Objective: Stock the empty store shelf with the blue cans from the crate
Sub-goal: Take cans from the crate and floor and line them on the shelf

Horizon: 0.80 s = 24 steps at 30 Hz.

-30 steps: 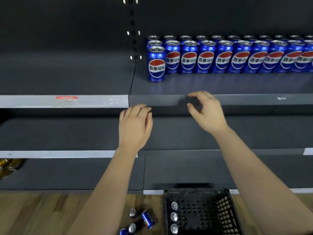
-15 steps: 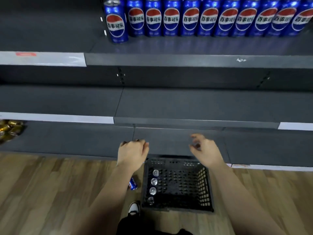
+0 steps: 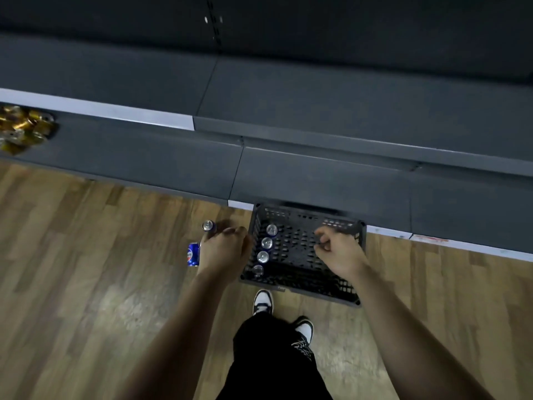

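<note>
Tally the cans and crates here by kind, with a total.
Black crate: 1
Blue cans inside it: 4
Blue cans on floor: 2 showing
Gold cans: blurred heap, uncountable
Total counted: 7

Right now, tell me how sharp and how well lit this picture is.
Head view: the shelves are dim and nearly featureless; a soft sheen lies on the wooden floor; the can tops in the crate glint; the gold cans at the left edge are smeared; the forearms soften toward the bottom edge.
</note>
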Tool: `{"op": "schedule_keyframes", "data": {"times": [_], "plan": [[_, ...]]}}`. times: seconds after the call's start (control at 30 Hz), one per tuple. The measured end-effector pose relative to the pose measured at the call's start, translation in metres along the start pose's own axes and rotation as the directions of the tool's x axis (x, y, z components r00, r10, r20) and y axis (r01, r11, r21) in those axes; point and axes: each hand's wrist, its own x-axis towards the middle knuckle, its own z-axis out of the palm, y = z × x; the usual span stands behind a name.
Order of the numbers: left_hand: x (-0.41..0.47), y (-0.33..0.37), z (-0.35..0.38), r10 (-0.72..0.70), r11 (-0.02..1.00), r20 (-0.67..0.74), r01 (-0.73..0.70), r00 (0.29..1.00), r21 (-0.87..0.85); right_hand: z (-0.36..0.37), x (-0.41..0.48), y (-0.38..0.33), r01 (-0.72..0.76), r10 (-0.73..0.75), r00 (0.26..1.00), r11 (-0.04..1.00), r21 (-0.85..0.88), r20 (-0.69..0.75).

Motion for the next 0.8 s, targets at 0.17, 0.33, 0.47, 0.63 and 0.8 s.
{"op": "schedule_keyframes", "data": {"times": [0.17, 0.33, 0.47, 0.63, 0.8], "plan": [[0.016, -0.018, 0.028, -0.006, 0.999, 0.047, 0.008, 0.999, -0.033, 0.02, 0.027, 0.002, -0.008, 0.01, 0.999, 0.999, -0.038, 0.047], [0.046, -0.046, 0.067, 0.025, 1.0, 0.027, -0.025, 0.999, -0.018, 0.051, 0.075, 0.006, -0.009, 0.012, 0.998, 0.999, -0.045, 0.058], [0.075, -0.072, 0.127, 0.04, 0.999, 0.016, -0.041, 0.999, 0.014, 0.093, 0.127, 0.028, -0.013, 0.018, 0.998, 0.996, -0.089, 0.061], [0.11, -0.088, 0.232, 0.036, 0.997, 0.023, -0.038, 0.999, 0.064, 0.161, 0.195, 0.08, -0.012, 0.021, 0.995, 0.996, -0.093, 0.093], [0.13, -0.094, 0.333, 0.073, 0.994, 0.03, -0.075, 0.997, 0.084, 0.226, 0.251, 0.134, 0.006, 0.003, 0.996, 0.995, -0.097, 0.087]]}}
